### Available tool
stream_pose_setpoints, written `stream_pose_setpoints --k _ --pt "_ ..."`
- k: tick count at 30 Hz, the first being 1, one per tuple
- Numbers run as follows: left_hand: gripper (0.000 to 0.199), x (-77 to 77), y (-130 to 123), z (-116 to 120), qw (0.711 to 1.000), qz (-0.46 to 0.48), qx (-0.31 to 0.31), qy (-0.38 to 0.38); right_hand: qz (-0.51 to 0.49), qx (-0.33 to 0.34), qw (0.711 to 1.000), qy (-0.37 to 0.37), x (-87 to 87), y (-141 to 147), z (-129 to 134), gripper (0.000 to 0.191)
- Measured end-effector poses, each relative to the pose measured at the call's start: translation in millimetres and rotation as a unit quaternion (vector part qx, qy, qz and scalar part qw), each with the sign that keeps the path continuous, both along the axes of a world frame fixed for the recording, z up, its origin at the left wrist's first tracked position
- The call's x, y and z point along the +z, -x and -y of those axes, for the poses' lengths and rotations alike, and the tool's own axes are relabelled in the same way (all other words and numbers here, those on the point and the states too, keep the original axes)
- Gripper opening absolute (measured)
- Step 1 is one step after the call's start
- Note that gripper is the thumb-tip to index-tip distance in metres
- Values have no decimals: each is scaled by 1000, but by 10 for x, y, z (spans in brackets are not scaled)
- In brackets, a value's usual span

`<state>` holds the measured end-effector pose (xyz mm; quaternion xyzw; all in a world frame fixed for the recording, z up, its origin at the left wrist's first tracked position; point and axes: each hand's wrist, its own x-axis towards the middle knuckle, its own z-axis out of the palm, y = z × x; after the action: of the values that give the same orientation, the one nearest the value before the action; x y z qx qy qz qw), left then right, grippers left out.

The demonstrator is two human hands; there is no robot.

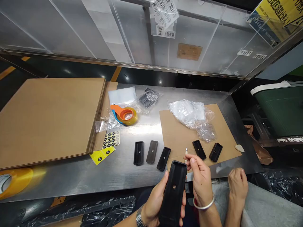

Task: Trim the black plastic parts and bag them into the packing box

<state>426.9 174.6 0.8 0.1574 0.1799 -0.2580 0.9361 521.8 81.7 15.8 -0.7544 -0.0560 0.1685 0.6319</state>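
My left hand, with a metal watch band at the wrist, is wrapped round a long black plastic tray-shaped part. The part is tilted up toward me, its hollow side facing up and a small hole in its middle. My right hand, wearing a white bracelet, is pinched around a thin silver knife-like tool just beside the part's upper end. The fingers cover most of the tool. Smaller-looking black parts and a brownish one lie on the metal table beyond my hands.
Two more black parts lie on a cardboard sheet beside plastic bags. An orange tape dispenser, stickers and a cardboard stack are leftward. Another person's hand rests at the right front edge.
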Motion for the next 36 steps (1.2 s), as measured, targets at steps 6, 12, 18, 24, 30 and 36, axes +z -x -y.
stream_pose_setpoints --k 6,12,18,24,30,36 --pt "72 16 -10 -13 1000 3 14 2 25 -24 999 -12 9 -58 47 31" --pt "58 4 -23 1 988 -74 75 -110 204 194 949 139 114 111 7 60" --pt "51 -5 -174 -188 978 -104 149 -101 260 261 922 121 325 469 60 38" --pt "62 -15 -184 -237 994 -51 95 -25 272 200 933 124 337 297 219 29" --pt "74 6 -94 -126 999 -30 -17 -14 251 167 941 156 279 13 122 39" --pt "71 -16 -48 -121 996 -41 -63 -50 221 216 941 134 309 -57 82 24"
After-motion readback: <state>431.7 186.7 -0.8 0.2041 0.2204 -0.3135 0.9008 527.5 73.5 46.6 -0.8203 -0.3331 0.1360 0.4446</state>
